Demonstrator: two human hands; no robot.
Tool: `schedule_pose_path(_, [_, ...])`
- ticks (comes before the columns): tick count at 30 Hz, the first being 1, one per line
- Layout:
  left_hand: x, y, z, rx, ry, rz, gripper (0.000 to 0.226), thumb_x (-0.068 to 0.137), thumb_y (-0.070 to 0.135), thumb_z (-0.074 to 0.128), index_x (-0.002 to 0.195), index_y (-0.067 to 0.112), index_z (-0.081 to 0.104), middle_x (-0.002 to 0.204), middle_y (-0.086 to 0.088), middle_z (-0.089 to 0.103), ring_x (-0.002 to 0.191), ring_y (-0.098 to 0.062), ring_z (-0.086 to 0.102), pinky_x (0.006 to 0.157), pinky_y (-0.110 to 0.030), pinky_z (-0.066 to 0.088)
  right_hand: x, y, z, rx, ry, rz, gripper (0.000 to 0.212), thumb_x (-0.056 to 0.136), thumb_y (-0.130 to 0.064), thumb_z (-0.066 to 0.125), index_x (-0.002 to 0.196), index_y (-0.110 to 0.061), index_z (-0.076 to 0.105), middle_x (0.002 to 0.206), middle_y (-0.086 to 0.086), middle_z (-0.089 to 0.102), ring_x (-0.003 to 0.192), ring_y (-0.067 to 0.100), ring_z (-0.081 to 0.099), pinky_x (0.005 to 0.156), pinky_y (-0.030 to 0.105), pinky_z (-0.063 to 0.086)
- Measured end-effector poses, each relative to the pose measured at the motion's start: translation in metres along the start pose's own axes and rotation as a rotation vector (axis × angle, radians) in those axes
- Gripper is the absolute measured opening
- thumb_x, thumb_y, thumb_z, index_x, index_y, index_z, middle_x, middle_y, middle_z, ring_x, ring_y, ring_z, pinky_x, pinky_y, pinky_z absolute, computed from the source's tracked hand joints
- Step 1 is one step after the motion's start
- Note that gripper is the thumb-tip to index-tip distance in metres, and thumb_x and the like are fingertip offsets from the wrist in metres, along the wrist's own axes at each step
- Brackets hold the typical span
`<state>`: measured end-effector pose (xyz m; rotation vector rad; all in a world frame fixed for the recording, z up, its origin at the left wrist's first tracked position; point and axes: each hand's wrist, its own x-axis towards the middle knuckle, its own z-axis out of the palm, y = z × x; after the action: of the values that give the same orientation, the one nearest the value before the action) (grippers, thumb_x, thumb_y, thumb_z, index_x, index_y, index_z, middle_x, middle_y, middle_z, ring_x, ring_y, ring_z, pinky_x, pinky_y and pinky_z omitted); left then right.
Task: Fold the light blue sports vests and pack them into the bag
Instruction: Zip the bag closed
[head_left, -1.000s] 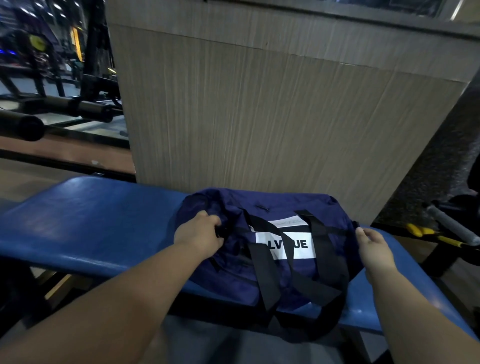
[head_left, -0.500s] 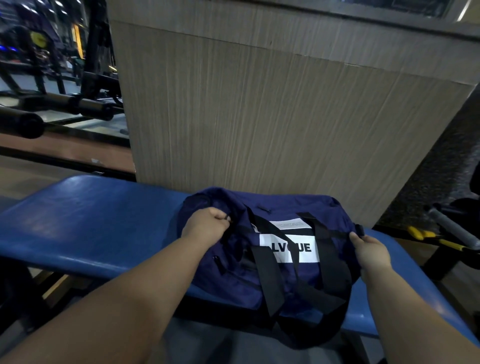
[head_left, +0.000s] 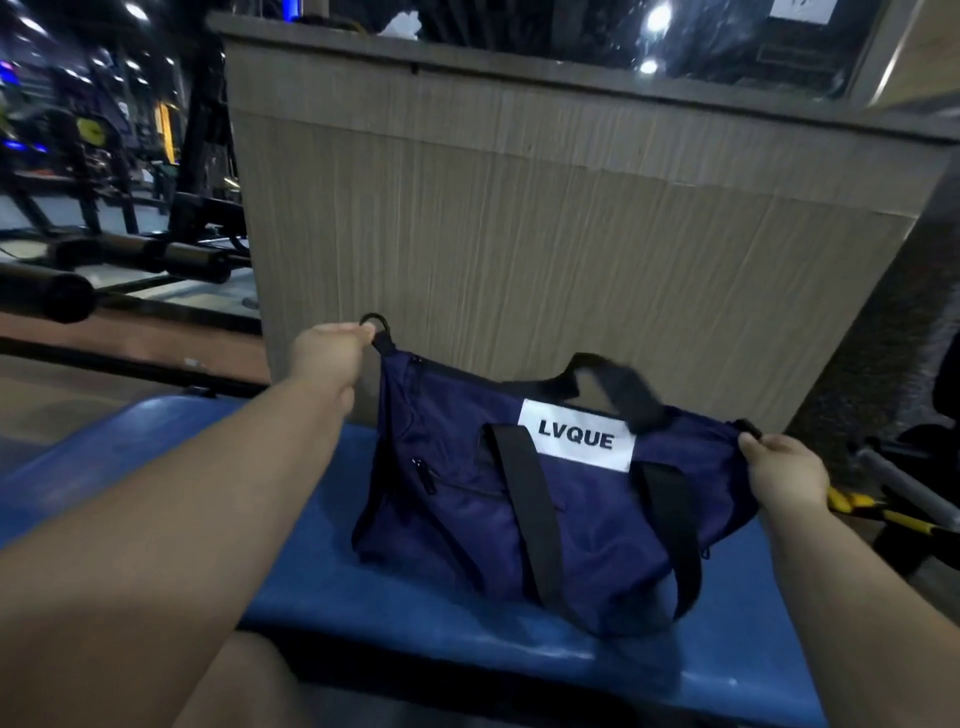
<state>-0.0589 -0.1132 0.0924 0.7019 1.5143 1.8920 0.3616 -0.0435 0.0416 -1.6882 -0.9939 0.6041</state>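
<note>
navy bag (head_left: 571, 530) set on the blue bench pad (head_left: 291, 582), stretched lengthwise between the two hands, long side toward the camera. left hand (head_left: 324, 358) at the bag's left end, fingers curled, pinching the tab of the black ring (head_left: 375, 323) at the top corner and holding that corner up in a peak. right hand (head_left: 784, 475) at the right end, lower, fingers curled round a small black tab there. bottom of the bag resting on the pad.

white label (head_left: 576, 441) on the near side just below the top edge, printed "lvque" in black capitals. black webbing straps (head_left: 524, 504) running down on either side of the label, one handle loop arching above the top, blurred. zip pocket (head_left: 457, 488) on the left half, puller at its left end. top opening hidden from this angle.

bare pad to the left of the bag under the left forearm, plus a strip along the near edge. wood-grain panel (head_left: 519, 234) close behind the bag. yellow-and-black handle (head_left: 852, 506) low beside the bench on the right. black padded roller (head_left: 47, 296) well apart at far left.
</note>
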Motion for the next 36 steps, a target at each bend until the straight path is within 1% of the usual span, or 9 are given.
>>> schedule_pose_path(6, [0.029, 0.039, 0.010, -0.052, 0.019, 0.014, 0.035, 0.094, 0.025, 0.063, 0.125, 0.010, 0.063, 0.126, -0.011, 0.061, 0.114, -0.026, 0.059, 0.081, -0.028, 0.046, 0.025, -0.059, -0.005, 0.097, 0.029, -0.050, 0.041, 0.094, -0.033, 0.065, 0.130, -0.014, 0.060, 0.121, 0.011, 0.064, 0.097, 0.028, 0.057, 0.089, 0.040, 0.049])
schedule_pose_path(10, [0.044, 0.046, 0.020, 0.030, 0.087, 0.025, 0.024, 0.095, 0.027, 0.061, 0.114, 0.013, 0.066, 0.098, -0.004, 0.061, 0.065, -0.013, 0.050, 0.049, -0.023, 0.040, 0.024, -0.069, 0.011, 0.073, 0.068, -0.056, 0.038, 0.094, -0.035, 0.063, 0.128, -0.017, 0.061, 0.116, 0.009, 0.064, 0.097, 0.030, 0.058, 0.090, 0.042, 0.050])
schedule_pose_path(15, [0.064, 0.020, 0.017, 0.427, 0.020, -0.104, 0.040, 0.104, 0.015, 0.039, 0.143, 0.006, 0.038, 0.145, -0.014, 0.042, 0.131, -0.029, 0.043, 0.107, -0.036, 0.034, 0.015, -0.038, 0.052, -0.165, -0.039, -0.091, 0.042, 0.101, -0.034, 0.052, 0.132, -0.007, 0.056, 0.125, 0.018, 0.061, 0.112, 0.037, 0.057, 0.090, 0.039, 0.046])
schedule_pose_path(19, [0.073, -0.025, 0.012, 0.697, 0.077, -0.014, 0.045, 0.099, 0.021, 0.050, 0.141, 0.008, 0.042, 0.145, -0.019, 0.040, 0.131, -0.034, 0.039, 0.108, -0.043, 0.032, 0.017, -0.012, 0.071, -0.344, -0.229, -0.035, 0.045, 0.101, -0.029, 0.049, 0.139, -0.005, 0.045, 0.127, 0.022, 0.057, 0.111, 0.039, 0.055, 0.082, 0.036, 0.044])
schedule_pose_path(22, [0.045, -0.037, 0.028, 1.024, 0.158, 0.544, 0.057, 0.087, 0.023, 0.060, 0.141, 0.025, 0.040, 0.150, -0.006, 0.032, 0.135, -0.032, 0.030, 0.106, -0.052, 0.026, 0.021, -0.005, 0.072, -0.341, -0.206, -0.098, 0.044, 0.100, -0.025, 0.052, 0.138, -0.006, 0.046, 0.126, 0.020, 0.059, 0.110, 0.038, 0.056, 0.077, 0.033, 0.039])
schedule_pose_path(25, [-0.003, -0.047, 0.063, 1.178, -0.319, 0.994, 0.060, 0.082, 0.048, 0.053, 0.140, 0.033, 0.044, 0.154, 0.005, 0.032, 0.142, -0.024, 0.023, 0.111, -0.052, 0.013, 0.017, -0.005, 0.071, -0.346, -0.195, -0.113, 0.044, 0.100, -0.025, 0.052, 0.138, -0.006, 0.044, 0.126, 0.021, 0.058, 0.110, 0.038, 0.055, 0.077, 0.033, 0.039])
schedule_pose_path(28, [-0.028, -0.078, 0.077, 1.460, -0.722, 0.896, 0.078, 0.086, 0.074, 0.036, 0.152, 0.039, 0.016, 0.162, 0.013, 0.004, 0.149, -0.017, -0.005, 0.114, -0.055, -0.015, 0.006, -0.008, 0.071, -0.459, -0.117, -0.127, 0.053, 0.098, -0.033, 0.054, 0.141, -0.009, 0.036, 0.134, 0.022, 0.050, 0.120, 0.041, 0.047, 0.090, 0.044, 0.043])
schedule_pose_path(32, [-0.009, -0.101, 0.070, 1.625, -0.648, 0.825, 0.070, 0.096, 0.063, 0.028, 0.153, 0.039, -0.003, 0.162, 0.011, -0.012, 0.147, -0.017, -0.019, 0.112, -0.056, -0.022, -0.028, -0.014, 0.086, -0.699, 0.087, -0.646, 0.061, 0.095, -0.047, 0.046, 0.147, -0.018, 0.035, 0.152, 0.012, 0.035, 0.144, 0.032, 0.023, 0.112, 0.055, 0.020])
schedule_pose_path(36, [0.000, -0.110, 0.075, 1.714, -0.637, 0.751, 0.068, 0.097, 0.064, 0.021, 0.152, 0.037, -0.008, 0.162, 0.004, -0.015, 0.146, -0.022, -0.024, 0.115, -0.054, -0.019, -0.066, -0.021, 0.117, -0.800, -0.262, -0.927, 0.073, 0.091, -0.068, 0.013, 0.148, -0.031, 0.038, 0.161, -0.004, 0.026, 0.152, 0.020, 0.005, 0.119, 0.054, -0.002])
